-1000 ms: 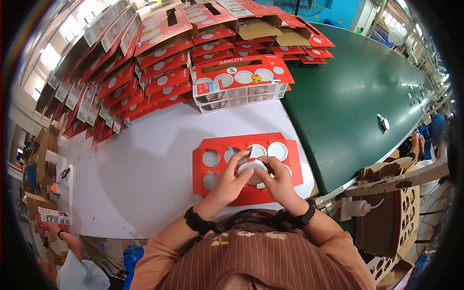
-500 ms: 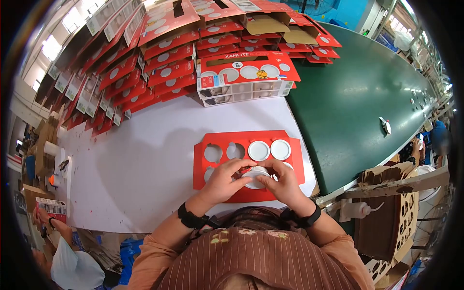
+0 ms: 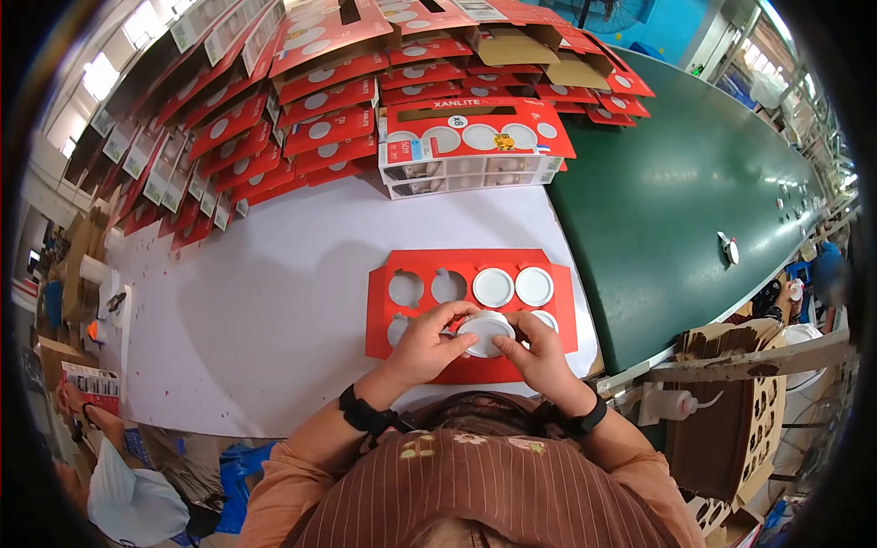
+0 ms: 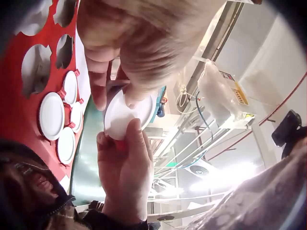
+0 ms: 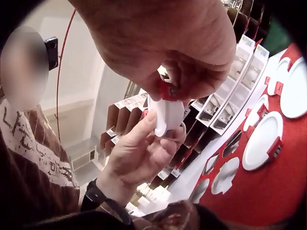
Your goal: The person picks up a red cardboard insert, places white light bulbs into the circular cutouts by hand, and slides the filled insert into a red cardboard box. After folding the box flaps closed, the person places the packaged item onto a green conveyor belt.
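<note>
Both hands hold one white round downlight (image 3: 486,338) over the near half of a red card insert (image 3: 380,310). My left hand (image 3: 425,342) grips its left side, the thumb on the white face. On the opposite edge, my right hand (image 3: 539,352) pinches it between thumb and fingers. In the left wrist view the downlight's face (image 4: 120,117) shows, with a thumb from each hand on it. A red clip (image 5: 168,90) appears at its edge in the right wrist view. Seated downlights (image 3: 493,287) fill holes on the card's right; holes at its left show through.
Red printed cartons (image 3: 320,137) are stacked at the back left, with a windowed box (image 3: 475,151) in front. A green conveyor belt (image 3: 639,237) runs along the right, carrying a loose downlight (image 3: 729,248). Another person's arm (image 3: 105,422) is at far left.
Both hands have drawn slightly toward the body with the downlight, uncovering the seated ones behind. The held downlight's white face has tipped further up, and the red piece on it has gone from the head view.
</note>
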A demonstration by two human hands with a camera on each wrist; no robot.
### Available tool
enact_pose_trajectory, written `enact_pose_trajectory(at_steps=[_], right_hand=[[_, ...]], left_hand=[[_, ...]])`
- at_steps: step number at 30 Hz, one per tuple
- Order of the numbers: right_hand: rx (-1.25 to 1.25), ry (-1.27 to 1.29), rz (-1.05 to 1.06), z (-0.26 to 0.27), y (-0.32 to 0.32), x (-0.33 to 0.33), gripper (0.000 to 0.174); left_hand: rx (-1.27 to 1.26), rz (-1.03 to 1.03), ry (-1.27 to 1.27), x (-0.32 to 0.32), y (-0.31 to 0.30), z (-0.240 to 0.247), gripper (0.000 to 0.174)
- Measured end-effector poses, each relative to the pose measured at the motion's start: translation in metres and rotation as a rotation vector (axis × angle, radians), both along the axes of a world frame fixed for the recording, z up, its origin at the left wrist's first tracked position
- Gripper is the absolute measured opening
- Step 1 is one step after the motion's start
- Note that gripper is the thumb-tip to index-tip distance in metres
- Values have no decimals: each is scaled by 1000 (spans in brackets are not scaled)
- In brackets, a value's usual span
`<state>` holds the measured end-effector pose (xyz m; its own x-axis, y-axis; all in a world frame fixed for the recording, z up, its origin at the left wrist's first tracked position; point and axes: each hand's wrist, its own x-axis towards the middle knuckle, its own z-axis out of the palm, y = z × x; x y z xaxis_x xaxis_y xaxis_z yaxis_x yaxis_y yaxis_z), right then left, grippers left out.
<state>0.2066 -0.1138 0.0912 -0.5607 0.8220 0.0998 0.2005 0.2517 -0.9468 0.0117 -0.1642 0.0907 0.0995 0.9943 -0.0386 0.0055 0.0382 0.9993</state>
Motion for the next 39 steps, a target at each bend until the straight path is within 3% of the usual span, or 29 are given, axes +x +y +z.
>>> enact_pose_trajectory(at_steps=[5,8,10,11,13,14,21,27,36,38,39], right_hand=[[-95,-75,-11,-3,12,-8,26],[-168,-117,-59,-19,30,-13,28],[-239,-144,-108,-20,41,-17,30],[-238,-147,-104,-22,45,-21,30],[-342,-138,-126,-26,53,-31,29],[-376,-153,-145,-26,55,-36,30],[-152,-333,-181,-41,61,-47,33],[-87,-438,-170,-44,52,-61,31],[-242,-278,-139,-39,43,-67,27],[183,-462,-55,-54,51,-62,24],[185,-461,-54,-48,51,-64,24]], left_hand=[[-151,15,-43,-7,4,-15,37],[-261,-60,106,-22,15,-11,47],[-458,295,111,-40,30,-30,49],[-458,299,108,-49,35,-40,49],[-738,278,-329,-62,43,-47,40],[-779,309,-303,-61,46,-51,26],[-753,264,-298,-59,37,-54,12],[-739,308,-295,-52,27,-39,19],[-740,237,-250,-50,23,-47,37],[-738,229,-243,-46,22,-47,44],[-737,231,-243,-43,21,-45,44]])
